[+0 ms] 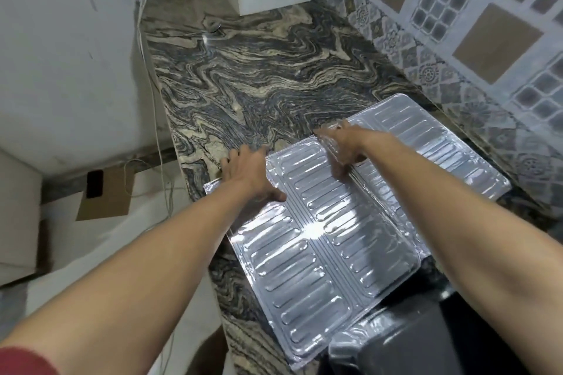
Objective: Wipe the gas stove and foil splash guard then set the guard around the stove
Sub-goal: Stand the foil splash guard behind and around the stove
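The foil splash guard point(323, 222) is laid flat on the marbled bench point(259, 85), pressed by the left hand point(246, 173) with grip apart and the right hand point(341, 146), grip indiscernible; panels are best lifted evenly, since creasing seems likely.

Shiny silver foil splash guard point(329, 222) with embossed ribs, black-and-cream swirled countertop point(259, 76), grey-brown patterned wall tiles point(457, 9), red sleeve point(24, 359)
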